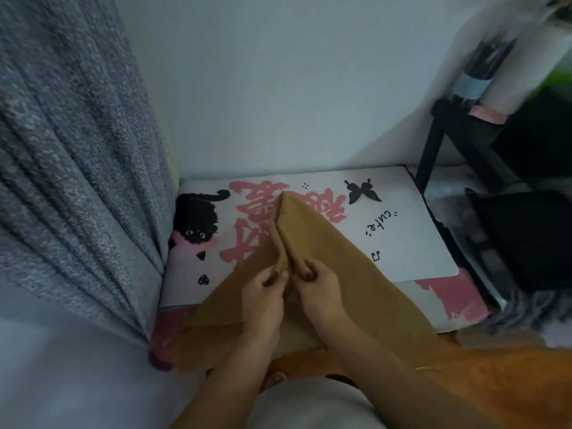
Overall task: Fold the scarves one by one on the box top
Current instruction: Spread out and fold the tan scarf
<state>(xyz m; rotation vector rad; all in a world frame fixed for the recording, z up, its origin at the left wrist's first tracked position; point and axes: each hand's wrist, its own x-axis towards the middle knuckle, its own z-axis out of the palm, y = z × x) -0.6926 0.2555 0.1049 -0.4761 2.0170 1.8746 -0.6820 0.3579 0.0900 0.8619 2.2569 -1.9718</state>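
Right now both hands meet over the middle of a tan scarf (312,243) that lies spread on the box top (414,230). The left hand (263,300) has its fingers curled in and pinches a bunched fold of the cloth between thumb and fingertips. The right hand (318,289), just beside it and nearly touching it, curls its fingers round the neighbouring ridge of the same fold. From the two hands the gathered ridge runs away from the person to a narrow tip far beyond the fingertips, resting on the pink lettering (247,209) printed on the lid. To either side of the hands the scarf fans out flat; behind the wrists its near edge hangs over the front rim of the box.

The box top is white, with a black cat drawing (196,221) out to the left of the left hand, a black butterfly (360,191) beyond and to the right of the right hand, and small handwritten marks (382,224) further right. A grey knitted curtain (71,168) hangs well to the left of the left hand, touching the box's left end. Well to the right of the right hand stands a black frame (433,150), blurred, with a dark bag (520,236) below it. Below the forearms lies orange fabric (483,376), and a pale garment (309,407) shows at the bottom edge.
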